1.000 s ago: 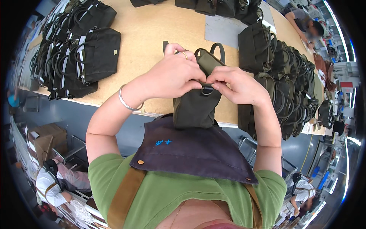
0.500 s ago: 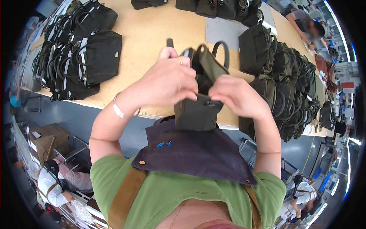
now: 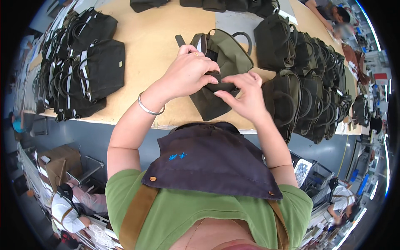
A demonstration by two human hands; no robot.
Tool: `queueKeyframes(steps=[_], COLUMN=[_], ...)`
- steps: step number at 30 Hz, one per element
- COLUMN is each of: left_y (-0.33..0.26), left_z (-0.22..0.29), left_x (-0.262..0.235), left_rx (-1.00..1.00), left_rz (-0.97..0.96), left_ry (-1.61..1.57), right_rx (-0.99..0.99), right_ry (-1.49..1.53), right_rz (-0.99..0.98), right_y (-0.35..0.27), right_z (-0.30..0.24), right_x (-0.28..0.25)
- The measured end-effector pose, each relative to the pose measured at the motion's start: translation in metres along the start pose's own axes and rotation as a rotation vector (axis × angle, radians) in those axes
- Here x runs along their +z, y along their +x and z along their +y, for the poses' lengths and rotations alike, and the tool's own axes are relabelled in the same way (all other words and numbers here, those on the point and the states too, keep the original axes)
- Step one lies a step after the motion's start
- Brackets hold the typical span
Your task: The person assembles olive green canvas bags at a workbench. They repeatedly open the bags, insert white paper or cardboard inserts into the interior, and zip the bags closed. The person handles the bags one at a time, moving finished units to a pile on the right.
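A dark olive handbag (image 3: 210, 104) stands tilted on the table in front of me, its mouth open and its paler green lining side (image 3: 233, 54) facing up. My left hand (image 3: 191, 68) is closed, thumb and fingertips pinching the bag's dark upper edge. From the other side, my right hand (image 3: 246, 93) has thumb and forefinger around the same edge, close to the left fingertips. One looped handle (image 3: 246, 39) rises behind the bag. A short strap end (image 3: 180, 40) sticks out beyond my left hand. Fingers partly hide the gripped spot.
Rows of similar dark handbags stand at the left (image 3: 102, 68) and the right (image 3: 277, 41) of the tan table (image 3: 154, 50). More bags (image 3: 214, 4) line the far side. A co-worker (image 3: 333, 14) leans at the far right; others sit behind me. A cardboard box (image 3: 62, 162) is at lower left.
The bag has tipped and swung, showing more of its green inner side. Both hands have shifted with it, the left turned a little and the right thumb lower on the edge.
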State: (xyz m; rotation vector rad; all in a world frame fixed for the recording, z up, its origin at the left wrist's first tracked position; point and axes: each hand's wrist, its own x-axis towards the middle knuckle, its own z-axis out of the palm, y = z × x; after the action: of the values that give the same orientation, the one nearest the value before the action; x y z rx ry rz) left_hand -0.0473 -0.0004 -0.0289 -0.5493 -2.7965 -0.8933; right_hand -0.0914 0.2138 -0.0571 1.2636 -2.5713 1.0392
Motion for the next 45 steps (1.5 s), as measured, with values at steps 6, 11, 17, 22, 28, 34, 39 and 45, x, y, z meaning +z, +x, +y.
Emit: queueKeyframes(steps=[6,11,17,22,28,34,39,45], left_y=[0.012,0.006,-0.023,-0.052,-0.087,-0.088,-0.062,-0.031], left_z=[0.014,0.019,0.042,0.029,0.019,0.001,-0.003,0.009], left_x=[-0.003,0.0,0.0,0.045,0.082,0.094,0.116,0.1], left_rx=[0.037,0.075,0.192,0.298,0.006,-0.467,-0.305,-0.249], left_rz=[-0.068,-0.044,0.144,0.135,0.388,0.46,0.425,0.164], left_ry=[-0.043,-0.125,-0.097,0.09,-0.023,-0.561,-0.7,-0.259], right_rx=[0.166,0.125,-0.118,-0.225,-0.055,0.411,0.439,0.373], right_ry=[0.205,0.302,0.085,0.02,0.049,0.054,0.76,0.863], right_rz=[0.098,0.122,0.139,0.085,0.133,0.435,0.108,0.007], right_y=[-0.009,-0.021,-0.03,-0.06,-0.074,-0.033,-0.004,0.007], right_z=[-0.011,-0.013,-0.034,0.002,0.018,0.073,0.075,0.027], right_x=[0.004,0.005,-0.01,0.025,0.022,0.006,0.032,0.062])
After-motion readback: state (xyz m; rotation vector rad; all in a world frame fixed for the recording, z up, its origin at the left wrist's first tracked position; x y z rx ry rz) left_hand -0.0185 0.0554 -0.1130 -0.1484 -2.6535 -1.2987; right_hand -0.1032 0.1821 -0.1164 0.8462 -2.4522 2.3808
